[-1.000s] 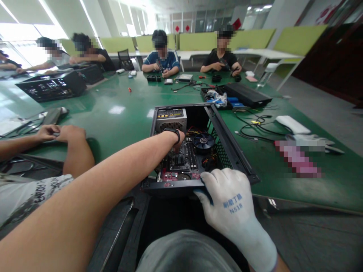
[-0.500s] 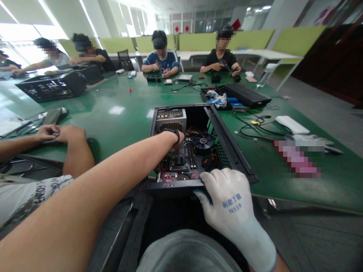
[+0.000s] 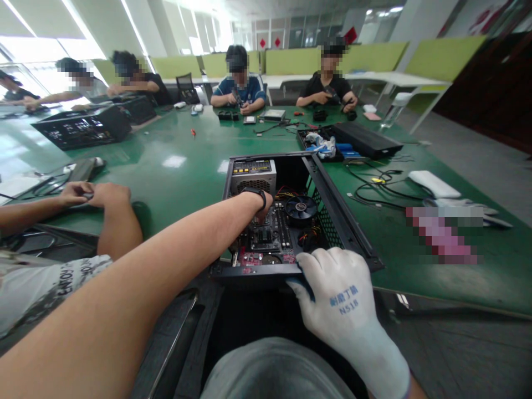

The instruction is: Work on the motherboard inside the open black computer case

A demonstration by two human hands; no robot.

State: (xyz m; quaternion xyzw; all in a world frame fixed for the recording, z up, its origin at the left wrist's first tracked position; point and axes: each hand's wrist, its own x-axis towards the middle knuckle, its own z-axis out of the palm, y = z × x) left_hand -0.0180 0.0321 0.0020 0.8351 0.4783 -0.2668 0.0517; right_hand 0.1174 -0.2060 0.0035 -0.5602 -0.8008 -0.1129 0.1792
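An open black computer case (image 3: 347, 227) lies at the table's front edge. Inside it are the silver power supply (image 3: 254, 176), the motherboard (image 3: 266, 238) and a black fan (image 3: 301, 209). My bare left hand (image 3: 265, 209), with a black band at the wrist, reaches down into the case beside the power supply, over the motherboard. Its fingers are mostly hidden, so what they touch does not show. In a white glove, my right hand (image 3: 338, 282) grips the near rim of the case, fingers over the top and thumb below.
To the right lie black cables (image 3: 369, 188), a white object (image 3: 434, 184) and a glove (image 3: 469, 210). Behind the case is a black tray (image 3: 305, 139) with gloves in it. A co-worker's hands (image 3: 93, 195) are close on the left; other people sit across the green table (image 3: 187, 177).
The view has shifted slightly, so the scene appears a little farther right. Both hands keep their places at the case.
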